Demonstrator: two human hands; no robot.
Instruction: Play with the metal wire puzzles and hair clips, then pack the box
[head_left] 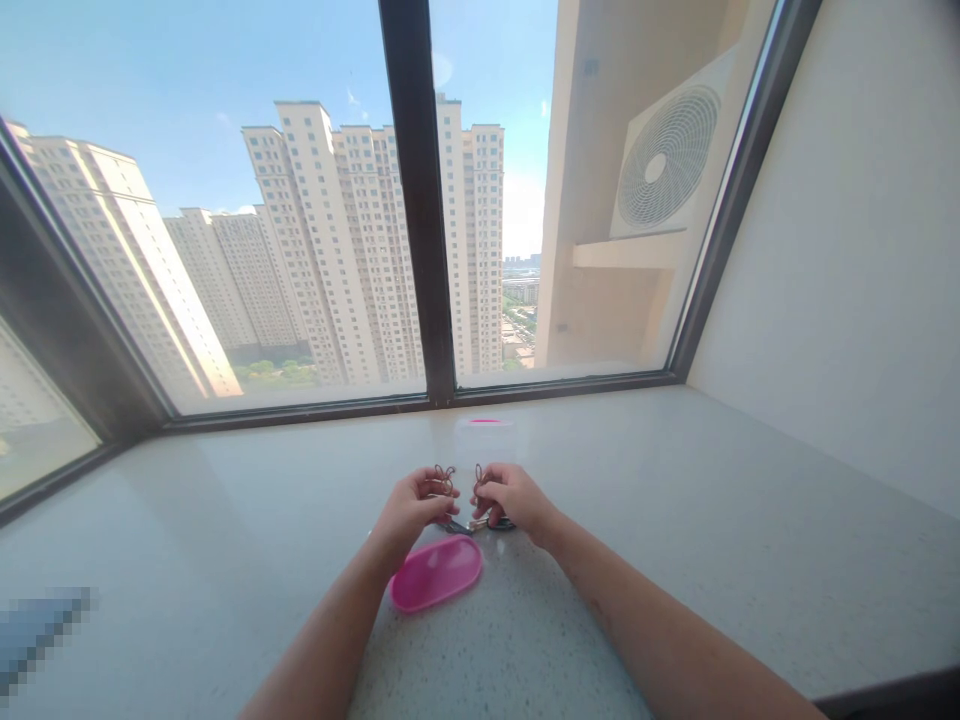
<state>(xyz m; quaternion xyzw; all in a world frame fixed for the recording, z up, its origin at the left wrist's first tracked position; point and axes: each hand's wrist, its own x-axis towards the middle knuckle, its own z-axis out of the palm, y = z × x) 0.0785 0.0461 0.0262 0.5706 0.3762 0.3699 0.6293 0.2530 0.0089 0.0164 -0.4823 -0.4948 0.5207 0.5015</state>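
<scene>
My left hand (429, 497) is closed in a pinch on a thin brown looped cord (445, 477), whose loops stand above the fingertips. Opposite it, a small gap away, my right hand (510, 494) pinches a similar brown loop (478, 474). Whether the two loops belong to one cord, I cannot tell. Just under the fingers lies a dark and silvery metal thing (459, 527), partly covered by the hands and too small to name. A shallow pink oval dish or lid (437, 574) rests on the pale speckled surface, close below my left wrist.
Beyond my hands stands a translucent box-like thing (486, 438) with a pink patch on top. The pale speckled sill (247, 540) runs up to dark-framed window panes (441, 300). A white wall (847, 270) bounds the right side. A blurred bluish patch (34, 635) sits at lower left.
</scene>
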